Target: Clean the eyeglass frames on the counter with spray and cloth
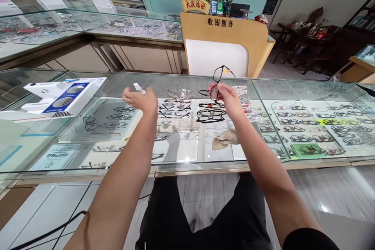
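**Glass counter, two hands, one pair of glasses held up**

The counter runs wide, its front edge near the person's legs. A white and blue box sits at its left end. The right hand pinches the held-up glasses over rows of frames. The left hand seems to curl around a small white bottle; its fingers are hard to see. Open air lies between the hands. A tan cloth rests near the front edge.

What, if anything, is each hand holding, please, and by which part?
The right hand holds glasses by the lower lens; the left hand, a white bottle, its top showing, grip hidden.
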Tool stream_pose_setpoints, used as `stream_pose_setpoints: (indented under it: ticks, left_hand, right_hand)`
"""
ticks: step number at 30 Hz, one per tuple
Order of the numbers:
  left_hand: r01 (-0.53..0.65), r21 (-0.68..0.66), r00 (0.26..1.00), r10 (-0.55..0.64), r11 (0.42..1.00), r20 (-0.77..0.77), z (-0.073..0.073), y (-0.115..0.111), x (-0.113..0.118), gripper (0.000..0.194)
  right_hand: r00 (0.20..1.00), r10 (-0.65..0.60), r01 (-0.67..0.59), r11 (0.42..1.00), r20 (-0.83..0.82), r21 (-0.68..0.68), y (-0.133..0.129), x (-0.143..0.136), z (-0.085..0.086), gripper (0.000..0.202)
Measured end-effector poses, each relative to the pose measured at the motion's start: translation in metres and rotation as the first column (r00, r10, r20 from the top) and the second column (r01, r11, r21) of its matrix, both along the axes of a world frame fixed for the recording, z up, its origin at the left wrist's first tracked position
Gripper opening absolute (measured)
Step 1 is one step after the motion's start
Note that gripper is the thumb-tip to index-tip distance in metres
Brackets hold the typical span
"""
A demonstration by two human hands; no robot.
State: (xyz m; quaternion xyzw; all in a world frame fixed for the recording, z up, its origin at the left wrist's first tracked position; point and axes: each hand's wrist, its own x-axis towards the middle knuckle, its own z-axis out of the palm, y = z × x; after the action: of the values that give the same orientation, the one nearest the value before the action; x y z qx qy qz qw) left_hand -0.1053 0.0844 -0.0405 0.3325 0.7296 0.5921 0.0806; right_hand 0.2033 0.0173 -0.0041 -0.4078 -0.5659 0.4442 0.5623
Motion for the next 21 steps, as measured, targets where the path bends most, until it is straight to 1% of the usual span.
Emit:
stream_pose_setpoints:
  ticks: [1,2,3,4,5,6,7,8,9,10,11,12,13,14,16,19,21]
  left_hand:
    - [-0.067,0.089,0.997,0.071,0.994,-0.043,0.007,-0.009,0.009,0.066]
    - [-0.031,0.216,0.991,0.058,0.976,-0.121,0.014,-0.019,0.021,0.067]
    - [0.071,0.325,0.978,-0.003,0.943,-0.207,0.019,-0.031,0.034,0.062]
    - [0.194,0.387,0.958,-0.091,0.902,-0.27,0.023,-0.044,0.05,0.05]
    - [0.34,0.398,0.923,-0.222,0.852,-0.313,0.024,-0.057,0.066,0.035]
    - [0.494,0.38,0.861,-0.378,0.782,-0.34,0.023,-0.07,0.083,0.016]
    - [0.681,0.287,0.727,-0.577,0.674,-0.371,0.021,-0.083,0.098,0.003]
    - [0.849,0.114,0.517,-0.768,0.516,-0.378,0.018,-0.094,0.112,0.012]
    - [0.943,-0.068,0.286,-0.896,0.327,-0.339,0.014,-0.105,0.124,0.017]
    - [0.962,-0.228,0.085,-0.961,0.148,-0.265,0.011,-0.113,0.134,0.022]
    - [0.936,-0.352,-0.044,-0.98,0.027,-0.194,0.008,-0.12,0.141,0.033]
    - [0.891,-0.452,-0.122,-0.983,-0.047,-0.138,0.007,-0.125,0.146,0.045]
    - [0.844,-0.529,-0.16,-0.982,-0.086,-0.095,0.006,-0.128,0.149,0.054]
    - [0.805,-0.584,-0.17,-0.983,-0.102,-0.062,0.006,-0.13,0.151,0.059]
    - [0.762,-0.635,-0.16,-0.987,-0.126,0.004,0.008,-0.129,0.15,0.058]
    - [0.773,-0.606,-0.153,-0.983,-0.185,0.105,0.01,-0.122,0.144,0.062]
    - [0.781,-0.583,-0.174,-0.975,-0.224,0.141,0.008,-0.117,0.14,0.066]
  right_hand:
    - [1.0,-0.013,0.013,1.0,0.005,0.008,0.001,0.003,0.002,0.051]
    - [0.999,-0.033,0.033,0.999,0.01,0.016,0.001,0.006,0.003,0.053]
    - [0.998,-0.059,0.058,0.998,0.011,0.022,0.002,0.01,0.005,0.055]
    - [0.996,-0.084,0.084,0.996,0.006,0.026,0.003,0.013,0.006,0.057]
    - [0.994,-0.107,0.107,0.994,-0.002,0.028,0.004,0.017,0.008,0.058]
    - [0.992,-0.124,0.125,0.992,-0.011,0.031,0.006,0.02,0.009,0.059]
    - [0.991,-0.135,0.135,0.99,-0.018,0.034,0.007,0.022,0.009,0.059]
    - [0.99,-0.139,0.14,0.99,-0.025,0.037,0.008,0.024,0.01,0.059]
    - [0.99,-0.138,0.139,0.989,-0.031,0.038,0.009,0.025,0.01,0.059]
    - [0.99,-0.137,0.138,0.99,-0.037,0.039,0.009,0.025,0.01,0.059]
    - [0.99,-0.134,0.136,0.99,-0.043,0.038,0.01,0.025,0.009,0.06]
    - [0.99,-0.131,0.133,0.99,-0.047,0.036,0.01,0.024,0.009,0.06]
    - [0.99,-0.129,0.13,0.991,-0.049,0.034,0.009,0.023,0.009,0.06]
    - [0.991,-0.124,0.126,0.992,-0.052,0.031,0.009,0.023,0.01,0.061]
    - [0.992,-0.111,0.113,0.993,-0.063,0.027,0.008,0.022,0.01,0.06]
    - [0.992,-0.095,0.097,0.995,-0.077,0.027,0.007,0.021,0.01,0.058]
    - [0.993,-0.091,0.093,0.995,-0.07,0.024,0.007,0.021,0.009,0.058]
